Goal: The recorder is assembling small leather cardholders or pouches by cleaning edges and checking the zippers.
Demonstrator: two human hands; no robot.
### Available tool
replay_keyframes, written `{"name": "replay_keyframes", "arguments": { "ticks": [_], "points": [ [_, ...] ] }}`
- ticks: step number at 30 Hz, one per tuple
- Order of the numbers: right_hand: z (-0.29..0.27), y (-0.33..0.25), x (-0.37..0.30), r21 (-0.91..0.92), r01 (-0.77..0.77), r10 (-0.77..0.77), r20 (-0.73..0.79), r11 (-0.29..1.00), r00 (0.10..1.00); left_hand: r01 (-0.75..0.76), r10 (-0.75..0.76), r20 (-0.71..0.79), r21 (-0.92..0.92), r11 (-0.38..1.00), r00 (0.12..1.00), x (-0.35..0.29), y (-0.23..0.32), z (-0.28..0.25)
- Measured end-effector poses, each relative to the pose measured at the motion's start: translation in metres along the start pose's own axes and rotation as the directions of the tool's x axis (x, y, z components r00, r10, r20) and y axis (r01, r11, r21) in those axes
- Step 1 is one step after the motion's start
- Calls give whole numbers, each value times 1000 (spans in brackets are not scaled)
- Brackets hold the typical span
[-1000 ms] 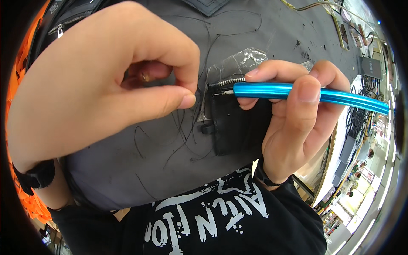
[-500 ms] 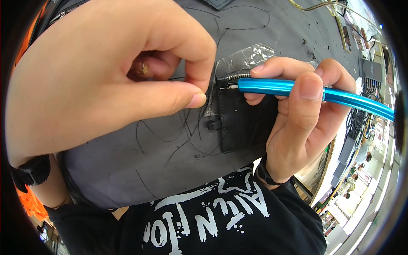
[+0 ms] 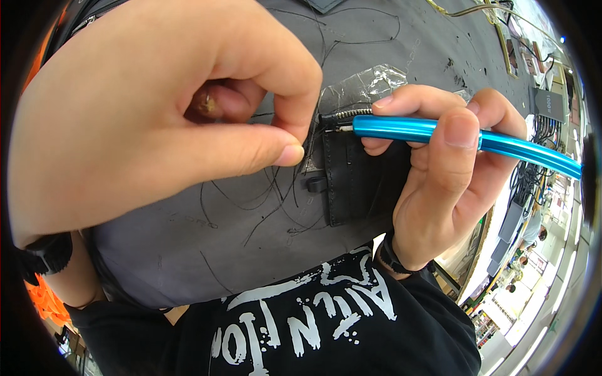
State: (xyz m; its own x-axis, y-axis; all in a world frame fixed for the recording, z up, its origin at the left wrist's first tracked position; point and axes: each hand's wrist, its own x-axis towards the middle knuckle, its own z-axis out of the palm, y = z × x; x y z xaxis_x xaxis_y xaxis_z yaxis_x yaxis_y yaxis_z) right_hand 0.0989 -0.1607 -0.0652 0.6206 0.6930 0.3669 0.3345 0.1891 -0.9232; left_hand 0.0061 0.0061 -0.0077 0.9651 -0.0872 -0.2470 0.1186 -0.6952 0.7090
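Observation:
My right hand (image 3: 448, 156) grips a shiny blue pen-shaped tool (image 3: 407, 128) between thumb and fingers. Its thin pale tip touches or hovers just over the edge of a small black leather piece (image 3: 357, 182), near the end of a metal zipper (image 3: 350, 115). The right fingers also rest against this piece, hiding part of it. On the left, my left hand (image 3: 182, 119) is closed in a pinch beside the zipper end. Black thread (image 3: 273, 182) runs from around its fingertips and loops over the grey mat; the pinched end itself is hidden.
Crumpled clear plastic (image 3: 370, 81) lies behind the leather piece on the grey mat (image 3: 169, 244). More loose thread trails at the back. Cables (image 3: 530, 182) and a grey box (image 3: 549, 104) stand along the right side. Orange material (image 3: 47, 301) shows at the far left.
The blue pen-shaped tool and my right hand have shifted very slightly to the right. My left hand keeps its pinch, nearly in place.

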Motion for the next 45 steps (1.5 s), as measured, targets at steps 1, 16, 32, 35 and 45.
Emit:
{"name": "replay_keyframes", "arguments": {
  "ticks": [1, 16, 32, 35, 45],
  "points": [
    [0, 0, 0, -1, 0, 0, 0, 1000, 1000, 7, -6, 3, -30, 1000, 1000, -1, -1, 1],
    [-1, 1, 0, 9, -2, 2, -23, 1000, 1000, -13, 27, 97, -136, 991, 995, -1, -12, -2],
    [-21, 3, -1, 476, -7, 144, -251, 879, 957, 33, 86, -407, 277, 960, 909, 3, 13, 27],
    [-19, -2, 1, 567, -3, 211, -302, 824, 930, 81, 41, -382, 299, 951, 923, 0, 20, 42],
    [-27, -16, 5, 512, 205, 8, -383, 834, 924, 11, -18, -454, -18, 1000, 891, 6, 16, 24]
  ]
}}
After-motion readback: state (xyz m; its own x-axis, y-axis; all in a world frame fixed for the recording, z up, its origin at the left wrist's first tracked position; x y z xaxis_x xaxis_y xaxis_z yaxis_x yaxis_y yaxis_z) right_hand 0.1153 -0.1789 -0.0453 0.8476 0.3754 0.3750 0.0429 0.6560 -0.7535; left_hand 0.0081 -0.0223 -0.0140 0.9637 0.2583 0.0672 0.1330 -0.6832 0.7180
